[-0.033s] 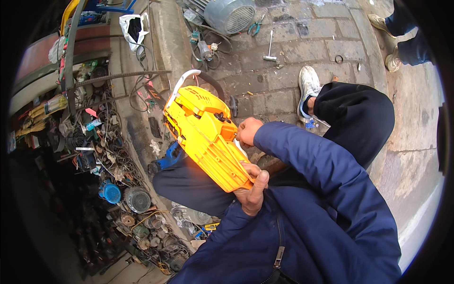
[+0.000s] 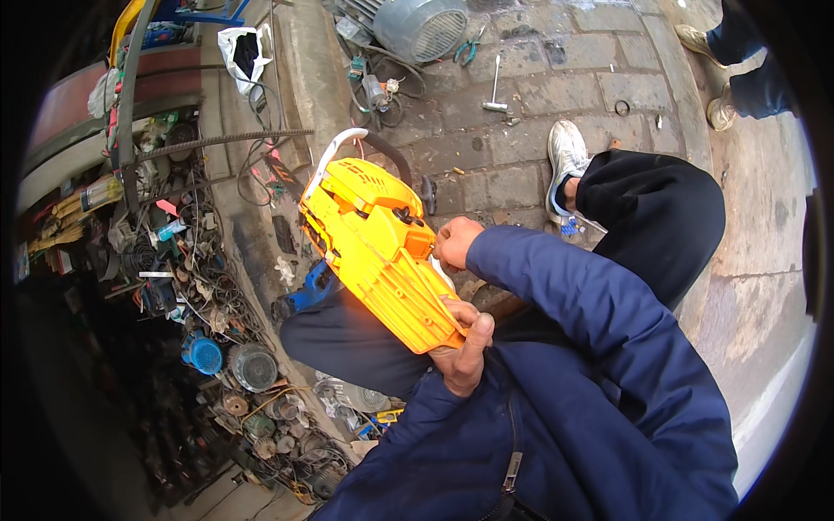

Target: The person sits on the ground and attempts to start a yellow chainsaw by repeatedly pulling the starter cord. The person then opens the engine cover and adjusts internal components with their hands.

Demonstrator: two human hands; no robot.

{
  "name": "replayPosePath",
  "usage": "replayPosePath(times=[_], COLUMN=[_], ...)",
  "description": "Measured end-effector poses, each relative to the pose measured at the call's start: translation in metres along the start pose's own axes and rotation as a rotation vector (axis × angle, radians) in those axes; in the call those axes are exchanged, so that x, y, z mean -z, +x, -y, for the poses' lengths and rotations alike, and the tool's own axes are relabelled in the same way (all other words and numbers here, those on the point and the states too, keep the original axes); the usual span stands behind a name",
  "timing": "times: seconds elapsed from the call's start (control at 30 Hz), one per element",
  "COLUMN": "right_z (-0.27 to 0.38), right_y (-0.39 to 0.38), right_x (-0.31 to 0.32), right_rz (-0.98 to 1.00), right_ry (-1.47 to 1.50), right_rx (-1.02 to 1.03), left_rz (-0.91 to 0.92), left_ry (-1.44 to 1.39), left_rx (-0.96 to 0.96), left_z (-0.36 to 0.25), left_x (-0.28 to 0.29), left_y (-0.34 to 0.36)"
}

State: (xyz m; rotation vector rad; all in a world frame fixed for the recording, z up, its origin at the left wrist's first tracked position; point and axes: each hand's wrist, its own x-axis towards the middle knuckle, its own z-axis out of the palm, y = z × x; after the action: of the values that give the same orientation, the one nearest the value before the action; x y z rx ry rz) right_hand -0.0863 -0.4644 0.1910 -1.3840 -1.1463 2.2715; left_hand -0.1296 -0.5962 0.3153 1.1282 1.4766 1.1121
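Left hand (image 2: pixel 464 360) clamped on the saw (image 2: pixel 382 252), all ribbed yellow plastic, tilted over the inner edge of the thigh (image 2: pixel 352 347); right hand (image 2: pixel 456 241) at its side, fingertips hidden, can't tell if gripping.

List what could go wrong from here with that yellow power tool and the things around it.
1. The yellow power tool might tip or slip: the left hand grips its near end, while its bulk extends well beyond.
2. The right hand could get scraped; its fingertips are hard to see against the tool's side.
3. The T-handled tool lies loose on the paving and might trip someone.
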Motion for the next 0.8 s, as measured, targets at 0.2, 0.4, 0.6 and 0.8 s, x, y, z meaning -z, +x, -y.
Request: replayPosePath(times=[0.2, 0.4, 0.6, 0.8], right_z=[0.005, 0.0, -0.01, -0.003], right_y=[0.023, 0.021, 0.023, 0.034], right_x=[0.024, 0.005, 0.0, 0.021], right_rz=[-0.051, 0.005, -0.008, 0.094], right_ry=[0.285, -0.028, 0.156, 0.143], right_rx=[0.023, -0.136, -0.194, -0.26], left_rz=[-0.026, -0.011, 0.027, 0.002], left_ry=[-0.03, -0.008, 0.019, 0.025], left_rx=[0.142, 0.108, 0.074, 0.046], left_z=[-0.012, -0.008, -0.006, -0.006], left_x=[-0.001, 0.001, 0.002, 0.006], left_y=[-0.003, 0.002, 0.002, 0.001])
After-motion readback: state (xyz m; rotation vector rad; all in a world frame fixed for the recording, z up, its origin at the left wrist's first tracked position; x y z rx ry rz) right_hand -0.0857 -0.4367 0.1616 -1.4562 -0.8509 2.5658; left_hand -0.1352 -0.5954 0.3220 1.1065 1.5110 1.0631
